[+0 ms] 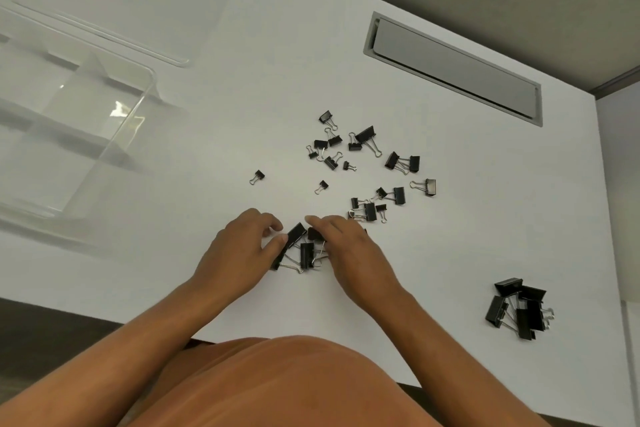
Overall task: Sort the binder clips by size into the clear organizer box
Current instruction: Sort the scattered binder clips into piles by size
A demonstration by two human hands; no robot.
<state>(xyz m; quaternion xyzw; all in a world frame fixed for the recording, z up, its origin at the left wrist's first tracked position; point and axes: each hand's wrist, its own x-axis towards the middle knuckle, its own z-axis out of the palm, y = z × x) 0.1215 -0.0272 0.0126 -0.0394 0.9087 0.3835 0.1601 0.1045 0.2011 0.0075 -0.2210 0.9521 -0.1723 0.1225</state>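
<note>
1. White desk [242, 107] fills most of what I can see, with a grey cable hatch [453, 68] set into it toward the far edge. I'll place everything else from the loose scatter of binder clips [360, 163] in the middle of the desk.

2. On the near side of that scatter, both hands work over a small cluster of clips [301, 250]. The left hand [239, 250] has its fingers curled, its thumb touching one long black clip. The right hand [349, 246] lies flatter, fingers spread low over the cluster. Whether either hand has a clip lifted off the desk, I cannot tell.

3. The clear organizer box [114, 135] sits well apart from the scatter, off to the left and slightly farther away. Its compartments look empty, so I judge no clip has gone in yet.

4. A heap of large clips [519, 308] lies to the near right of the scatter, apart from the rest.

5. The relation that matters: the box lies to the left of the hands, so the left hand is nearer it. The long clip under its thumb runs diagonally, its far end tipped to the right. I'd expect a leftward carry across bare desk.
</note>
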